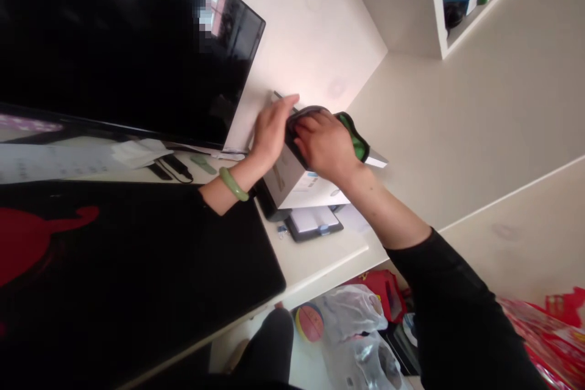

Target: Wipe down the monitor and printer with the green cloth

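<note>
Step in hand, by appearance: wiping the top of the white box (292, 186), which stands on the bench (320, 256) beside the monitor (114, 42); right hand (325, 145) curled onto the green-and-dark cloth (355, 137), pressing it down; left hand (270, 128) clasps the box's upper edge, steadying; any further stroke calls for a firm brace.

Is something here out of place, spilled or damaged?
Nothing looks spilled or broken. Only the space below the desk looks untidy: plastic bags, a ball and a red bag lie heaped together.
</note>
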`<action>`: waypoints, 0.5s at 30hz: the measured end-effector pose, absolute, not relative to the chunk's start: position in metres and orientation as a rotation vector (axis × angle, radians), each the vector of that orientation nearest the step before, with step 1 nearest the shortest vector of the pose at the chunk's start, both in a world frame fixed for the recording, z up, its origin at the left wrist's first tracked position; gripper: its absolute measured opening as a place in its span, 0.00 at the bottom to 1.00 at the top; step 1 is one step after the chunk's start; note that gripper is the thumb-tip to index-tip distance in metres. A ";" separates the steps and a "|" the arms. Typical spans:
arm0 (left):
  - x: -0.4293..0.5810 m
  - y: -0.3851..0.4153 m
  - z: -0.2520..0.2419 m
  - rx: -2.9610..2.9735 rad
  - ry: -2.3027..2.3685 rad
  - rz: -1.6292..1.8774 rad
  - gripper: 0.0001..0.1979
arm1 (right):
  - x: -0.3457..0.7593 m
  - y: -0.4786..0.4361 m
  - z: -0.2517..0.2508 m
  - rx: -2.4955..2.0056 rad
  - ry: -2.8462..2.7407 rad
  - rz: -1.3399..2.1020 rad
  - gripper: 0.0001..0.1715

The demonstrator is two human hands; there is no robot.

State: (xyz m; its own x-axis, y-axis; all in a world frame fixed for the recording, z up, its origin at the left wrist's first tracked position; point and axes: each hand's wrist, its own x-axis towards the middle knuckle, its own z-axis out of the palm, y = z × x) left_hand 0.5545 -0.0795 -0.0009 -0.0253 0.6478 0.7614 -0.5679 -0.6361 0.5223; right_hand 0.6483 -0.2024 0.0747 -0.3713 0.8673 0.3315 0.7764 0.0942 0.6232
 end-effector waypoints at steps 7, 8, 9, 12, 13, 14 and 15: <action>0.585 -0.099 -0.032 1.602 0.086 1.914 0.31 | 0.642 -0.196 0.075 1.730 2.131 1.102 0.30; 0.587 -0.102 -0.034 1.613 0.085 1.902 0.31 | 0.649 -0.203 0.073 1.711 2.169 1.102 0.29; 0.588 -0.105 -0.035 1.618 0.086 1.887 0.31 | 0.657 -0.211 0.071 1.689 2.222 1.112 0.27; 0.589 -0.114 -0.034 1.610 0.084 1.843 0.31 | 0.687 -0.234 0.064 1.637 2.438 1.158 0.26; 0.589 -0.115 -0.032 1.591 0.079 1.832 0.31 | 0.697 -0.240 0.061 1.643 2.503 1.150 0.26; 0.587 -0.115 -0.029 1.562 0.072 1.822 0.30 | 0.708 -0.245 0.057 1.664 2.560 1.133 0.25; 0.585 -0.114 -0.026 1.526 0.064 1.813 0.30 | 0.718 -0.250 0.052 1.702 2.613 1.124 0.25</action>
